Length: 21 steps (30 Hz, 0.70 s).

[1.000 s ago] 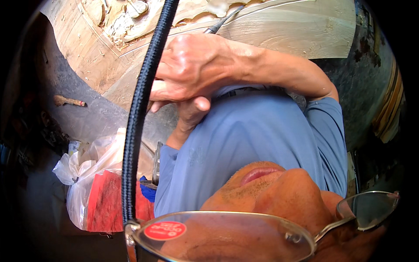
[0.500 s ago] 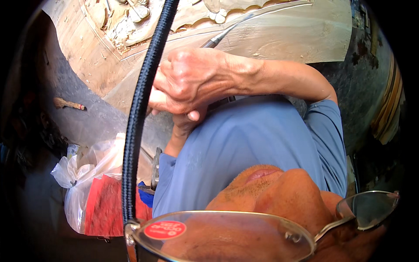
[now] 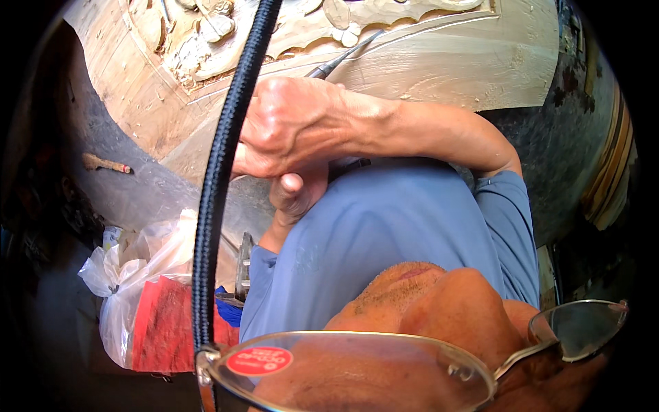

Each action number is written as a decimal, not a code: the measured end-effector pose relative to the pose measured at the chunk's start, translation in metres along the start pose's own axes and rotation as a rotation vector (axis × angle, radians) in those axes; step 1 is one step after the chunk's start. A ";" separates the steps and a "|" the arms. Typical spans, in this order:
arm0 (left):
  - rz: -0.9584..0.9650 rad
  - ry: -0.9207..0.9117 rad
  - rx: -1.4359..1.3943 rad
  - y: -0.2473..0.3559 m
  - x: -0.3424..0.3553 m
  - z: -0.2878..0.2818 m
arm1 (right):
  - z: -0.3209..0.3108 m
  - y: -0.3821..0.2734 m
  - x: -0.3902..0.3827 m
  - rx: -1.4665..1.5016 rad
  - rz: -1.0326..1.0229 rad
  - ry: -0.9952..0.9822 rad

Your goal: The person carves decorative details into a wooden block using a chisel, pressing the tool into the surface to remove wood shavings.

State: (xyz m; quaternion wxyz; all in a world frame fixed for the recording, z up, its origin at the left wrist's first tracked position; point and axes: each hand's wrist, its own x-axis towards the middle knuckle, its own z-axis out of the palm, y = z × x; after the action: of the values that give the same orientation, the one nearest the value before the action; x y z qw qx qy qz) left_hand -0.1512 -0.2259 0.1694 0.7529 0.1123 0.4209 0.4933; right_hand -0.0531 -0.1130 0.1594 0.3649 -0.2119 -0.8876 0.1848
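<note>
My right hand (image 3: pixel 288 127) is curled closed over my left hand (image 3: pixel 296 192), close against my blue shirt; whatever its fingers may hold is hidden. Only the thumb and part of the palm of my left hand show, its fingers covered. Just beyond them lies a pale carved wooden board (image 3: pixel 439 62) with raised relief, scrolled edges and shavings. A slim metal-bladed tool (image 3: pixel 343 58) points up and right across it, its near end disappearing behind my right hand. A black braided cord (image 3: pixel 229 151) crosses in front of the hands and hides some fingertips.
A brush (image 3: pixel 103 162) rests on the dark grey surface at left. Below it are a tied clear plastic bag (image 3: pixel 117 268), red material (image 3: pixel 165 323), a blue item (image 3: pixel 230 312) and a metal part (image 3: pixel 243 268). Stacked boards (image 3: pixel 607 165) stand at the far right.
Both hands and my right forearm have shifted down, toward my body, staying together; the left thumb has dropped lower. The board appears slightly lower in view.
</note>
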 end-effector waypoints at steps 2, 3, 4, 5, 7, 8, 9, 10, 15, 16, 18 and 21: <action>0.073 0.034 0.007 0.002 0.005 0.005 | -0.001 0.002 0.004 -0.037 0.034 -0.043; 0.100 0.033 0.000 0.005 0.010 0.009 | 0.000 0.003 0.004 -0.051 0.038 -0.037; 0.128 0.032 -0.008 0.008 0.014 0.011 | 0.001 0.004 0.005 -0.059 0.046 -0.033; 0.119 0.024 -0.018 0.008 0.014 0.012 | -0.001 0.003 0.005 -0.076 0.057 -0.023; 0.101 0.009 -0.037 0.010 0.014 0.012 | -0.001 0.003 0.004 -0.096 0.075 -0.008; 0.094 0.014 -0.041 0.010 0.015 0.012 | -0.001 0.004 0.004 -0.110 0.082 0.001; 0.087 0.020 -0.045 0.010 0.016 0.013 | -0.002 0.005 0.004 -0.118 0.092 0.005; 0.081 0.025 -0.049 0.010 0.016 0.013 | -0.003 0.005 0.005 -0.125 0.101 0.007; 0.053 0.011 -0.057 0.013 0.022 0.007 | 0.000 0.008 0.006 -0.133 0.146 0.015; 0.038 0.002 -0.057 0.013 0.022 0.004 | 0.003 0.010 0.007 -0.128 0.150 0.027; 0.013 0.003 -0.098 0.016 0.023 0.007 | 0.004 0.011 0.007 -0.133 0.150 0.023; 0.018 0.027 -0.109 0.020 0.022 0.011 | -0.003 0.012 0.009 -0.143 0.136 -0.006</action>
State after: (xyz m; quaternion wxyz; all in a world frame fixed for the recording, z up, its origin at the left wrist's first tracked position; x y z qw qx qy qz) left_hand -0.1529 -0.1949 0.1762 0.7478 0.0681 0.4026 0.5236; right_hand -0.0542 -0.0979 0.1605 0.3330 -0.2966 -0.8831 0.1457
